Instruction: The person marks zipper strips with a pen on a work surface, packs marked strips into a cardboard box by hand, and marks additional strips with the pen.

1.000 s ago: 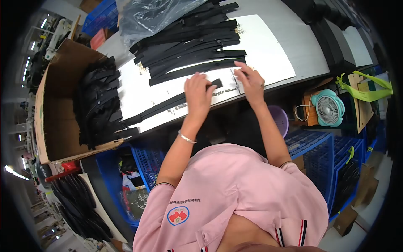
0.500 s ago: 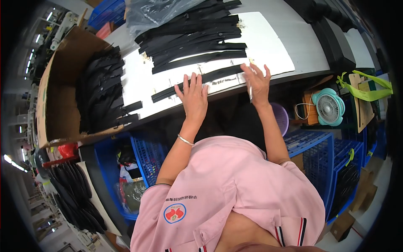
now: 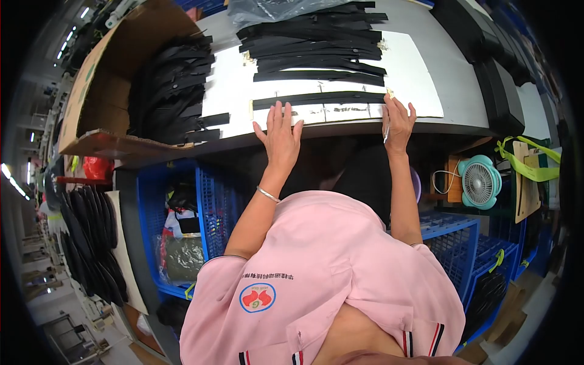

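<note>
A long black fabric strip lies nearly straight across a white board with dark marks along its front edge. My left hand rests palm down with fingers spread, its fingertips at the strip's lower edge near the left end. At the right end, my right hand has its fingers bent, tips at the strip's tip. A small shiny silver object sticks out along its thumb side; its kind is too small to tell. Behind lies a pile of similar black strips, partly under a clear plastic bag.
A cardboard box on the left holds more black strips. Dark blocks stand at the table's right. Below are blue crates and a small turquoise fan.
The view has shifted, so the table sits higher and further right. My right hand's fingers have drawn closer together at the strip's end. The strip now lies straighter along the board.
</note>
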A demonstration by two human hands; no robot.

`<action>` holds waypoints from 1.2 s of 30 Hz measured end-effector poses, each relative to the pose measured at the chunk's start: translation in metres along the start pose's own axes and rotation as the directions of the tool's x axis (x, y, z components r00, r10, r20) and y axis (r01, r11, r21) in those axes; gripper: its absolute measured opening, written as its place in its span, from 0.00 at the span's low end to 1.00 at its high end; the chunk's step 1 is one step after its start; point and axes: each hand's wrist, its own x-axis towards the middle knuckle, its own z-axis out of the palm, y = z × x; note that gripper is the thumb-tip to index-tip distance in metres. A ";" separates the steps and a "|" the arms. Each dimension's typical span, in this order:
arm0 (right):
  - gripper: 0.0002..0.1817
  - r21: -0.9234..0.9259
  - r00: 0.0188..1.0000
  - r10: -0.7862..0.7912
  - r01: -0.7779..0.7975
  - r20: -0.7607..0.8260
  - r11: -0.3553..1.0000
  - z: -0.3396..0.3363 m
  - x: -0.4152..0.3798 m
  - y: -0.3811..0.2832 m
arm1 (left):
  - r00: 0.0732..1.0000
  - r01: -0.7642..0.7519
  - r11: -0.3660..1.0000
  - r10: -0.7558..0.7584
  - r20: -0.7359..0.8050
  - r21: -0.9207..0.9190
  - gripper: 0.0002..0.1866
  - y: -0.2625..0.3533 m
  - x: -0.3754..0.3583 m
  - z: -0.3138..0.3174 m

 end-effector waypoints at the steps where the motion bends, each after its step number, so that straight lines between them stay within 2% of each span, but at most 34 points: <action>1: 0.21 -0.003 1.000 -0.010 0.010 0.000 1.000 0.000 0.000 0.001 | 1.000 -0.002 1.000 0.002 0.011 -0.006 0.31 -0.002 0.000 0.000; 4: 0.20 -0.007 1.000 -0.018 0.018 -0.002 1.000 -0.001 -0.001 0.000 | 0.995 0.023 0.997 -0.030 -0.096 -0.069 0.32 -0.009 0.004 0.001; 7: 0.20 0.025 1.000 0.012 -0.012 -0.007 1.000 0.000 -0.003 0.000 | 0.986 -0.027 1.000 0.027 -0.166 0.001 0.34 -0.023 0.012 -0.002; 11: 0.20 0.090 0.999 0.033 -0.034 0.008 0.995 0.001 -0.003 0.005 | 0.996 -0.035 0.999 0.034 -0.079 -0.007 0.32 -0.040 0.013 -0.008; 16: 0.18 0.108 0.995 0.039 -0.049 0.091 0.993 -0.008 0.002 0.002 | 0.998 0.006 0.998 -0.009 -0.054 -0.059 0.31 -0.039 0.004 -0.016; 20: 0.14 0.080 0.980 0.120 -0.134 0.160 0.988 -0.016 0.015 -0.014 | 0.997 0.009 0.997 -0.015 -0.079 -0.080 0.30 -0.038 0.004 -0.017; 23: 0.12 0.359 0.945 0.260 -0.317 0.198 0.878 -0.019 0.044 -0.067 | 0.997 0.017 0.997 -0.023 -0.078 -0.076 0.31 -0.038 0.004 -0.015; 24: 0.11 0.440 0.884 0.348 -0.459 0.312 0.772 -0.015 0.049 -0.086 | 0.997 0.020 0.997 -0.025 -0.075 -0.074 0.32 -0.038 0.004 -0.015; 25: 0.12 0.518 0.784 0.391 -0.614 0.482 0.595 -0.011 0.054 -0.102 | 0.997 0.020 0.997 -0.026 -0.073 -0.071 0.32 -0.038 0.004 -0.014; 26: 0.13 0.531 0.749 0.321 -0.646 0.579 0.549 -0.002 0.056 -0.113 | 0.997 0.020 0.997 -0.025 -0.071 -0.068 0.33 -0.038 0.004 -0.014; 27: 0.13 0.557 0.676 0.283 -0.728 0.680 0.400 -0.001 0.069 -0.135 | 0.998 0.029 0.996 -0.034 -0.060 -0.079 0.33 -0.038 0.004 -0.015; 28: 0.13 0.631 0.738 0.205 -0.662 0.643 0.404 0.007 0.075 -0.154 | 0.998 0.038 0.995 -0.043 -0.050 -0.091 0.33 -0.038 0.004 -0.015; 31: 0.11 0.669 0.732 0.162 -0.673 0.661 0.315 0.028 0.080 -0.191 | 0.998 0.050 0.992 -0.055 -0.041 -0.116 0.32 -0.038 0.005 -0.017; 34: 0.10 0.638 0.710 0.120 -0.684 0.694 0.354 0.060 0.070 -0.200 | 0.997 0.054 0.988 -0.061 -0.046 -0.146 0.32 -0.038 0.004 -0.016; 36: 0.10 0.628 0.746 0.103 -0.619 0.658 0.471 0.064 0.066 -0.202 | 0.997 0.050 0.986 -0.060 -0.054 -0.161 0.32 -0.039 0.004 -0.016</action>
